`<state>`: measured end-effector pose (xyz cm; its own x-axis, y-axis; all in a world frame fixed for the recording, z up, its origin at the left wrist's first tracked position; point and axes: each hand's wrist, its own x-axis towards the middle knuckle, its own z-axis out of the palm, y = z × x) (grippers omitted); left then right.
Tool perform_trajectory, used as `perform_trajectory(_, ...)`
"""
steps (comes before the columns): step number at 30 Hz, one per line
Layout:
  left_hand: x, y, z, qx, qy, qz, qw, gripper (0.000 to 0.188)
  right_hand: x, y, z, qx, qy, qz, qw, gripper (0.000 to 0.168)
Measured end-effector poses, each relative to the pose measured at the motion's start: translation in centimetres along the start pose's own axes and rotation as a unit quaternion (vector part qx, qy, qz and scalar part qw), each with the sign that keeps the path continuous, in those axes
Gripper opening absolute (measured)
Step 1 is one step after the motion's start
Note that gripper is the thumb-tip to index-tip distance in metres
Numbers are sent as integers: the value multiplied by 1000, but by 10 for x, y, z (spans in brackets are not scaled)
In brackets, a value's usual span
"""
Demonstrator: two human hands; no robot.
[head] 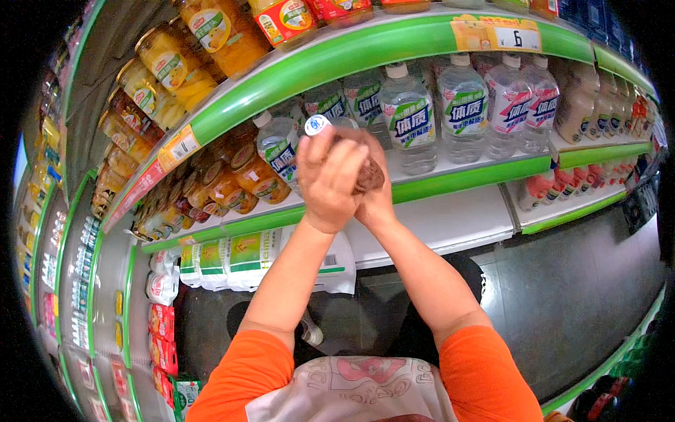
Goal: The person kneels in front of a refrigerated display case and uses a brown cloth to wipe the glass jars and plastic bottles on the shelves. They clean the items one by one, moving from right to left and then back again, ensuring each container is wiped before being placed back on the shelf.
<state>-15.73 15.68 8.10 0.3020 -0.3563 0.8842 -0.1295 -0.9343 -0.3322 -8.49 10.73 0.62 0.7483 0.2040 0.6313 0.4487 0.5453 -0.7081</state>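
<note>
My left hand (328, 176) and my right hand (384, 195) are pressed together in front of the middle shelf, slightly blurred. A white bottle cap (318, 125) with a blue print pokes out above my left fingers, which curl around the bottle's upper part. The rest of that bottle is hidden by my hands. Brown crumpled cloth (371, 176) shows between my palms, with my right hand closed around it. Just behind stand clear water bottles (408, 121) with white caps and green-and-white labels. One such bottle (277, 147) stands left of my hands.
Fruit jars (174, 66) fill the upper left shelf, above more jars (258, 174). A green price rail (337, 66) curves across. Pink-labelled bottles (509, 105) stand right. White-and-green packs (248, 256) lie low left. A lower white shelf (437, 224) sits above the dark tiled floor (575, 290).
</note>
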Motion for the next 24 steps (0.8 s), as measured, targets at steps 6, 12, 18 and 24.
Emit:
perform_trajectory(6, -14, 10, -12, 30, -142, 46, 988, 26, 0, -19, 2, -8, 25, 6, 1000, 45)
perform_trajectory(12, 33, 3, -9, 200, -150, -18, 968, 47, 2, -4, 9, -240, 13, -73, 968, 54)
perform_trajectory(18, 37, 11, 1, 185, -190, -31, 964, 47, 2, -22, 1, -256, -19, -105, 961, 56)
perform_trajectory(24, -35, -12, 11, -3, -55, -43, 998, 53, -1, 11, 0, -233, 34, -65, 970, 73)
